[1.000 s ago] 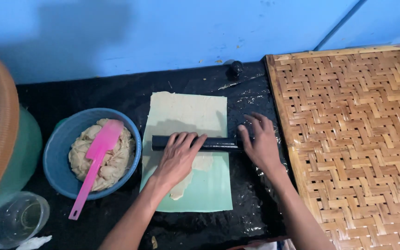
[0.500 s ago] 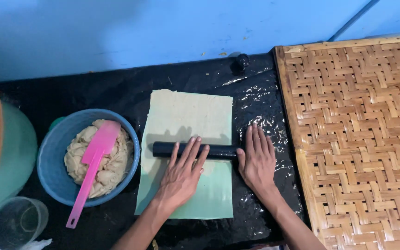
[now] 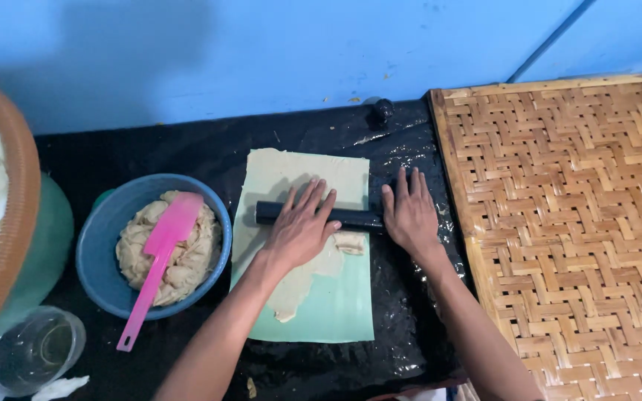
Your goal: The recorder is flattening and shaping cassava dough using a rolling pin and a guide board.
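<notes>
A black rolling pin [image 3: 354, 217] lies across a pale green sheet [image 3: 339, 308] on a black wet surface. My left hand [image 3: 301, 229] presses flat on the pin's left part, fingers spread. My right hand [image 3: 410, 213] rests flat on its right end. Thin beige dough [image 3: 300, 282] is spread over the sheet, under and behind the pin. Neither hand curls around the pin; both palms lie on top of it.
A blue bowl [image 3: 96, 245] at left holds a lump of dough [image 3: 187, 260] and a pink spatula [image 3: 156, 260]. A woven bamboo mat [image 3: 574, 223] fills the right. A clear cup [image 3: 33, 353] sits at lower left, a basket [image 3: 9, 223] with white pieces at far left.
The pin and both hands have moved back and forth over the sheet, now sitting slightly farther away than half a second ago. The dough below the pin looks flatter.
</notes>
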